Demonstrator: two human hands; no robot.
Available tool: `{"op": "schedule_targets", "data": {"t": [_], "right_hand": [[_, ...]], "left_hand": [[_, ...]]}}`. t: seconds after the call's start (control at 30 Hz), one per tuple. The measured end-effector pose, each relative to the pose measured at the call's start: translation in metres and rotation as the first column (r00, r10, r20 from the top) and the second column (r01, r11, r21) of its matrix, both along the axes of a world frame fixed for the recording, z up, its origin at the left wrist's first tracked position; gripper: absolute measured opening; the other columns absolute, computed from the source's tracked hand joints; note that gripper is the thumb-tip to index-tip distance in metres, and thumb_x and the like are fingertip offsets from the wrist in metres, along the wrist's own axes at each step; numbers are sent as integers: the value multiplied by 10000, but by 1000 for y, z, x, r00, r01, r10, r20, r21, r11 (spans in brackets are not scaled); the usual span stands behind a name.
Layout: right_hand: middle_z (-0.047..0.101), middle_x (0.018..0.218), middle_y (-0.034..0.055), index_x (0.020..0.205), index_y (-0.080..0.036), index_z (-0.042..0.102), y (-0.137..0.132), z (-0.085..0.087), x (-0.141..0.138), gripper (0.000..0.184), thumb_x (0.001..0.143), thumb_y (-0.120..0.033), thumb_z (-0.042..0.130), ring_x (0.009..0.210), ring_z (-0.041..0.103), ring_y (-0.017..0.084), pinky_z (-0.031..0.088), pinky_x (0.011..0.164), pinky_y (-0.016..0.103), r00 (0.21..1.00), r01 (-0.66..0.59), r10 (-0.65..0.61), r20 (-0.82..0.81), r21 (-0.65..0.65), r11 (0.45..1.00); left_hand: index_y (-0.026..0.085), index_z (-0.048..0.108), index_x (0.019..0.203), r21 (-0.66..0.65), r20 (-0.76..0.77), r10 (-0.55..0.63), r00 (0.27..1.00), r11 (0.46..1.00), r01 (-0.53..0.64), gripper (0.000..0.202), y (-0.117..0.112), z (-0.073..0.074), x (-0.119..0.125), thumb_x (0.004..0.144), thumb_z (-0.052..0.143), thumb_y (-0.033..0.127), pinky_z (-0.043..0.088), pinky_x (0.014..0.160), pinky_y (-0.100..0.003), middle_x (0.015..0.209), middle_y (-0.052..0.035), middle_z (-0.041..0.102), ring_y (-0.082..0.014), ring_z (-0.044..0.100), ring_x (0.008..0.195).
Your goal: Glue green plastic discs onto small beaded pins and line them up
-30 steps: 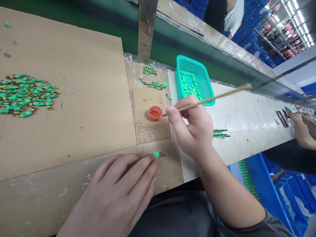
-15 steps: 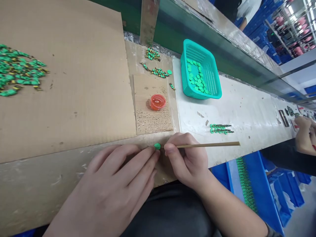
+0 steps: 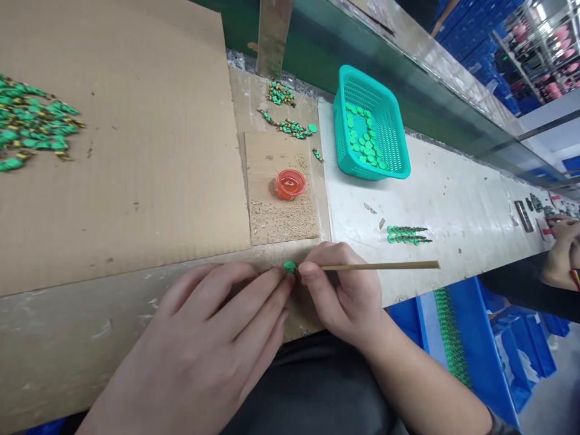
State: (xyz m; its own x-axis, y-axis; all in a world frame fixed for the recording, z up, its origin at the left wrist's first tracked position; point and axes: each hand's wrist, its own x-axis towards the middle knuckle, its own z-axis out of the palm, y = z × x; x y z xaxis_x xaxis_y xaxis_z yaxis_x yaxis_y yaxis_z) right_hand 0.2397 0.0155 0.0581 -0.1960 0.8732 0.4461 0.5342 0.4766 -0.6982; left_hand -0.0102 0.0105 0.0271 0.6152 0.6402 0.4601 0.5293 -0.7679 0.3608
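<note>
Between the fingertips of my left hand (image 3: pixel 226 326) is a small round green disc (image 3: pixel 289 266), held near the table's front edge. My right hand (image 3: pixel 344 290) pinches a thin wooden stick (image 3: pixel 385 266), whose long end points to the right. The stick's working tip is hidden by my right fingertips, close beside the disc; I cannot tell whether it touches. Beyond my hands, a small red cup (image 3: pixel 290 184) of liquid stands on a speckled piece of cardboard (image 3: pixel 281 226).
A teal basket (image 3: pixel 371 163) holds many green discs. Green, yellow and black pieces lie on the large cardboard (image 3: pixel 172 151) and in small piles (image 3: pixel 293 128) behind the cup. Finished-looking rows (image 3: pixel 408 234) lie at right. Blue bins (image 3: pixel 480 338) stand below; another person's hand (image 3: pixel 562 248) is far right.
My hands stay almost in place, with the right fingertips slightly closer to the disc. The disc appears a little more tilted. The camera view has shifted slightly.
</note>
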Motion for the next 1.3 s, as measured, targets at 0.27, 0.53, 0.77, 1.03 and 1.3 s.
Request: {"op": "schedule_targets", "data": {"t": [0.27, 0.53, 0.77, 1.03, 1.3], "right_hand": [[730, 899, -34, 1115, -295, 635, -1, -1, 0, 197, 1231, -158, 716, 746, 726, 156, 630, 707, 294, 998, 8, -7, -55, 9, 1000], [756, 895, -23, 1093, -295, 636, 0, 0, 0, 197, 1248, -193, 703, 762, 762, 174, 661, 722, 320, 1000, 4, -4, 2, -13, 1000], [751, 904, -22, 1117, -295, 638, -1, 2, 1, 174, 1256, -199, 683, 767, 761, 173, 663, 728, 319, 1000, -5, 5, 3, -11, 1000], [735, 900, -32, 1136, -299, 672, -4, -4, 0, 151, 1276, -256, 707, 740, 733, 162, 645, 717, 316, 990, 41, -41, -134, -5, 999], [883, 1040, 19, 1276, -295, 832, -28, 5, 17, 179, 1266, -194, 685, 924, 878, 186, 733, 860, 316, 960, 146, -165, -228, -95, 985]], "left_hand": [[182, 851, 1535, 78, -39, -18, 999, 997, 21, 384, 3, 3, 3, 1246, 606, 246, 547, 1128, -623, 1436, -104, 915, -395, 752, 1270], [184, 836, 1533, 92, -42, -14, 999, 996, 17, 367, 4, 3, 3, 1251, 609, 247, 541, 1128, -629, 1435, -91, 919, -400, 748, 1265], [235, 840, 1599, 60, -23, -10, 1000, 998, 12, 417, 3, 0, 0, 1229, 649, 244, 565, 1152, -621, 1458, -74, 920, -388, 785, 1259], [239, 840, 1586, 36, -6, -10, 1000, 999, 10, 390, 2, -1, 0, 1235, 670, 260, 557, 1180, -619, 1465, -73, 923, -390, 794, 1286], [230, 830, 1574, 73, -18, 14, 1000, 997, -13, 385, 8, 9, 8, 1252, 620, 250, 555, 1093, -554, 1399, -71, 932, -338, 804, 1202]]}}
